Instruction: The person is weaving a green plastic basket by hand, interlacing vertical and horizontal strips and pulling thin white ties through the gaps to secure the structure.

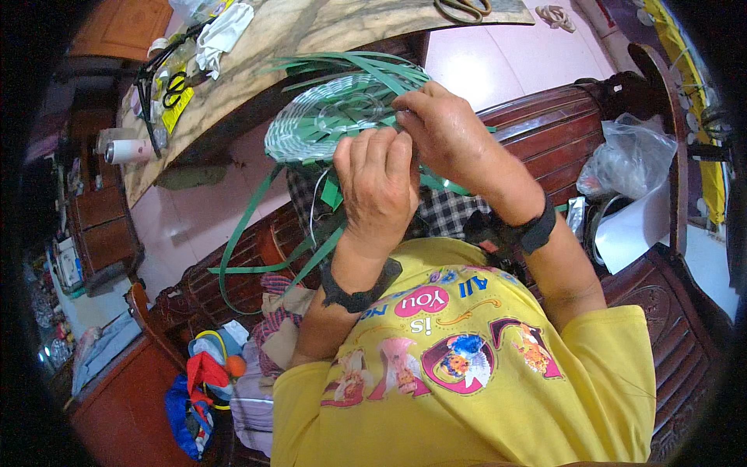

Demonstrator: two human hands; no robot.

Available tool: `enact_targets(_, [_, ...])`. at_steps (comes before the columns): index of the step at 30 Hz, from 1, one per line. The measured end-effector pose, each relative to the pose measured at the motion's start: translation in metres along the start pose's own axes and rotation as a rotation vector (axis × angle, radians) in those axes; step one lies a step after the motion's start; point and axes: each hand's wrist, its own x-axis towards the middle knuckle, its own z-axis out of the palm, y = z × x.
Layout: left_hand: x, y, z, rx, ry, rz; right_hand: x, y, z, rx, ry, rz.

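Observation:
A round woven basket (311, 124) of green and whitish plastic strips is held up in front of me, over my lap. Loose green strips fan out from its far side, and long ones hang in loops at its left. My left hand (379, 175) is closed on the basket's near rim, knuckles up. Just right of it, my right hand (443, 128) pinches at the rim's right side, where strips come out. The fingertips of both hands are partly hidden, so the exact strip in the right hand does not show.
A marble-topped table (288, 39) curves across the far side, bearing black scissors (175, 89), a white cloth (222, 39) and a cup (128, 151). I sit on a carved dark wooden bench (545, 132). A clear plastic bag (629, 159) lies at the right, folded clothes (280, 323) at the left.

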Motion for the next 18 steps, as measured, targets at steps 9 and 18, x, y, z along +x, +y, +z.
enact_targets(9, [0.008, -0.014, -0.006, -0.039, 0.05, -0.047, 0.054, 0.006, -0.015, -0.066, -0.237, -0.234])
enact_targets(18, [0.009, -0.019, -0.03, -0.119, -0.112, -0.057, 0.17, -0.03, -0.006, 0.339, -0.409, 0.108])
